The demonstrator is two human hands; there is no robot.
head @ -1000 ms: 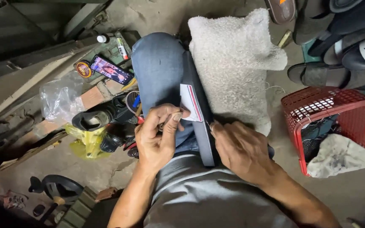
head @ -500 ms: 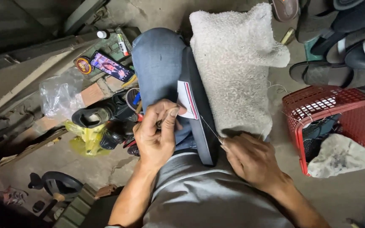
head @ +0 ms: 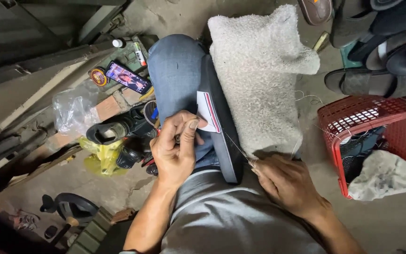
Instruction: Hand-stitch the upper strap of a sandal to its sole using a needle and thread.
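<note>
Two hands work a dark sandal that lies across the person's lap, wedged between the blue-jeaned knee and a grey fuzzy cushion. The left hand presses on the sandal's white-and-red inner strap, fingers bunched together and pinching at that spot; whether a needle sits between them I cannot tell. The right hand has drawn away to the side since a second ago, when it sat close against the sole; now its fingers are closed on a thin thread that runs taut from the sandal's edge to the fingertips. By my reading a stitch has just been pulled through and tightened, so the sewing of the sole is under way rather than finished.

The person sits low over a rough concrete floor. Just to the left of the knee lie a black shoe, a yellow bag and a crumpled clear plastic bag. On the right stands a red plastic basket holding dark footwear and a pale cloth. Farther off, a lit phone and a small round tin rest on weathered planks, and several dark sandals are piled at the upper right
</note>
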